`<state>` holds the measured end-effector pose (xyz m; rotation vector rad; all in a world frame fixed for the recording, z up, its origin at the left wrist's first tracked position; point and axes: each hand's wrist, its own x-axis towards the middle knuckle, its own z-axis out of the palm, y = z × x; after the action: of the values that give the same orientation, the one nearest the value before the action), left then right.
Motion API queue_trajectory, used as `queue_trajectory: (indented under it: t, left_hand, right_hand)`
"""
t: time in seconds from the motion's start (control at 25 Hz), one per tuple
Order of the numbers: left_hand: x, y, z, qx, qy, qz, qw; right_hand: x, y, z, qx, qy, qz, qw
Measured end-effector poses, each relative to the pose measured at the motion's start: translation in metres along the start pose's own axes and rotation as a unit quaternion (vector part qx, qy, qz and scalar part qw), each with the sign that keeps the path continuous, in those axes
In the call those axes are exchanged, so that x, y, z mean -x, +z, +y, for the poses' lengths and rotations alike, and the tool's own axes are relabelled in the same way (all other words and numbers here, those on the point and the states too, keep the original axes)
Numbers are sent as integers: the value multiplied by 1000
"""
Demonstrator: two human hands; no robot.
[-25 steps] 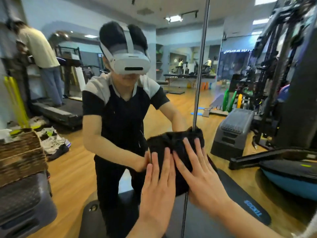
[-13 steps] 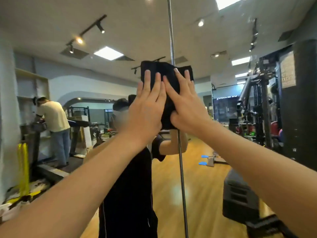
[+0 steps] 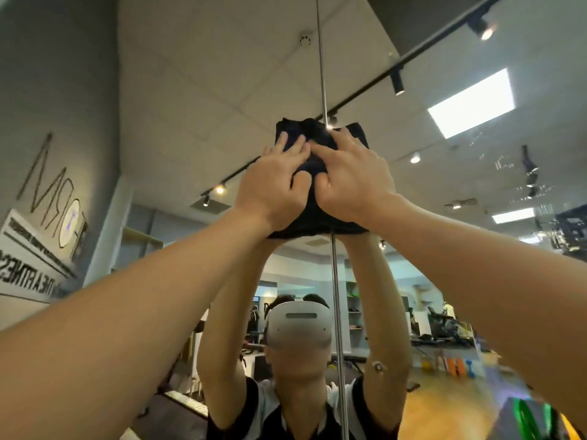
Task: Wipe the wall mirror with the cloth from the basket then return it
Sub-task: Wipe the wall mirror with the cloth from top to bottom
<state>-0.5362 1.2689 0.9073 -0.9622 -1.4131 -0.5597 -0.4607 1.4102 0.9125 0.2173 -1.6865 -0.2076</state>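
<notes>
Both arms stretched overhead, left hand and right hand side by side, fingers spread flat, pressing black cloth against wall mirror. Cloth bunched, folded, high on glass, straddling metal seam strip.

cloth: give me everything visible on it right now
The cloth is black or very dark, soft fabric, bunched and creased rather than spread flat. It sits high on the mirror, straddling the vertical metal seam, with corners poking out above the fingers and a lower edge below the palms. Left hand and right hand press on it side by side, thumbs tucked into its folds.
</notes>
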Motion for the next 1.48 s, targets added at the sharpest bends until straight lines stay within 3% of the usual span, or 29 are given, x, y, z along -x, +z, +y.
queue_trajectory:
  t: [0.4,0.8,1.0,1.2,1.48]
  left_hand:
    - [0,3,14,-98,-1,-6,995]
    - [-11,3,0,-107,46,-5,993]
    - [-89,-12,-22,-97,38,-2,995]
    - [-198,-24,-44,-101,46,0,994]
    - [-425,-42,-96,-97,52,36,993]
  right_hand:
    - [0,2,9,-27,9,29,999]
    - [-12,13,9,5,31,71,997]
    - [-95,-6,22,54,22,33,998]
    - [-199,-23,52,41,10,46,998]
    - [-422,-52,120,27,-9,55,998]
